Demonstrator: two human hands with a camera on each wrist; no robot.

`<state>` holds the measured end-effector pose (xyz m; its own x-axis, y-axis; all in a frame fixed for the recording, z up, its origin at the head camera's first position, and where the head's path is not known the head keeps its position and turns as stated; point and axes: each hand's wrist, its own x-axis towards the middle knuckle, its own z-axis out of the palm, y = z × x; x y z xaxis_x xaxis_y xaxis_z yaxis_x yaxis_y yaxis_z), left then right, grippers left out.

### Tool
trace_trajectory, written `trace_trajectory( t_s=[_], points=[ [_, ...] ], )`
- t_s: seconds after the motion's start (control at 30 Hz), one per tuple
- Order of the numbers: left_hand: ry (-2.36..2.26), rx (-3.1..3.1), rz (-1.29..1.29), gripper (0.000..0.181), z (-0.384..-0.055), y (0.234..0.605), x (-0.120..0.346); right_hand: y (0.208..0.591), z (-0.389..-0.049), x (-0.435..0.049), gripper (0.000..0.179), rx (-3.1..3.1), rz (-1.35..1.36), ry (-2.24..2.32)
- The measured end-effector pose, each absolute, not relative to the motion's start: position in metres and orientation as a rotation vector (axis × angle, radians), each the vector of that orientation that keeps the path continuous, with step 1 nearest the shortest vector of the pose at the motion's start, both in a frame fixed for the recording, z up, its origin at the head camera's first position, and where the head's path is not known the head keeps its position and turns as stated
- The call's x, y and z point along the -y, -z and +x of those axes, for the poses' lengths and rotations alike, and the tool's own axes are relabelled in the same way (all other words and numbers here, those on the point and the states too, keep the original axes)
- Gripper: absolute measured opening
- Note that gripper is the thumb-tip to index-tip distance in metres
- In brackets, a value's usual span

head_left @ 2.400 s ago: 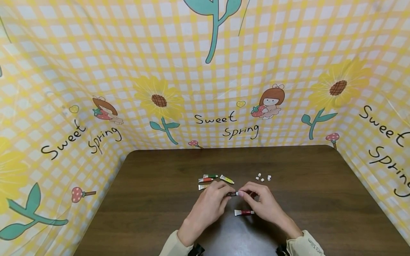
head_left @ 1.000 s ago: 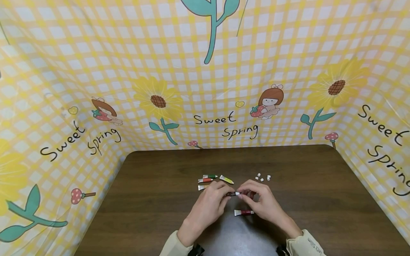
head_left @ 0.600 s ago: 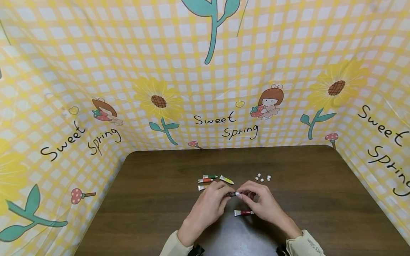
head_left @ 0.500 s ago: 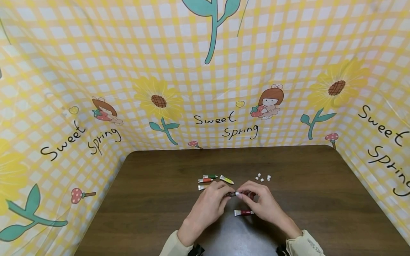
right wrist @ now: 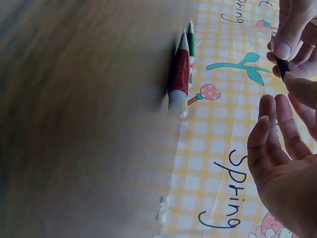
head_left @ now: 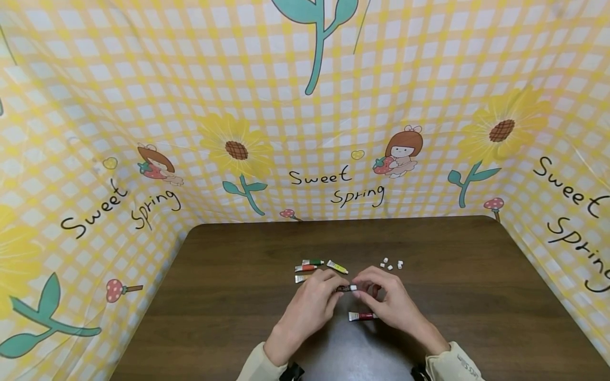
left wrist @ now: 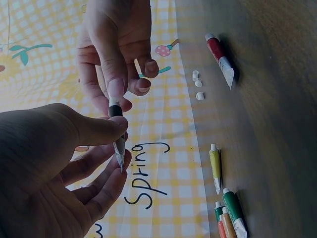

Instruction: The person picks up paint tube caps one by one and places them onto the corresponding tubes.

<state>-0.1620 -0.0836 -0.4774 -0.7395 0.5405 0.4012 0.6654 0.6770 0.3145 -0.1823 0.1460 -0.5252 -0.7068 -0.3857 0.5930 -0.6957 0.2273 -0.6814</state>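
Observation:
My left hand (head_left: 310,301) holds a small black paint tube (head_left: 344,289) between thumb and fingers, above the table. The tube's white cap end (head_left: 353,288) points to the right. At that end, my right hand (head_left: 393,299) has its thumb and index finger about the cap; in the left wrist view the right thumb (left wrist: 116,88) lies over it. The right hand's other fingers are loosely bent. A dark red paint tube (head_left: 363,316) lies on the table below the hands, its right end partly hidden by the right hand.
Beyond the left hand lie green (head_left: 313,262), orange-red (head_left: 305,268), ochre (head_left: 302,278) and yellow (head_left: 337,266) paint tubes. Several small white caps (head_left: 390,267) are scattered behind the right hand. A checked cloth (head_left: 305,201) surrounds the brown table (head_left: 214,317) at the back and sides.
The right thumb and index finger have shifted slightly at the tube's end, so more of the white cap shows. The left hand and the tubes on the table stay put.

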Motion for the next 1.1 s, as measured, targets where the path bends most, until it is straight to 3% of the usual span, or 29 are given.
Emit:
trace_trajectory(
  t_s=[1.1],
  points=[
    [0.618, 2.659, -0.956, 0.015, -0.1615, 0.4785, 0.0817, 0.5232, -0.1806, -0.1461, 0.022, 2.233, 0.987, -1.386]
  ],
)
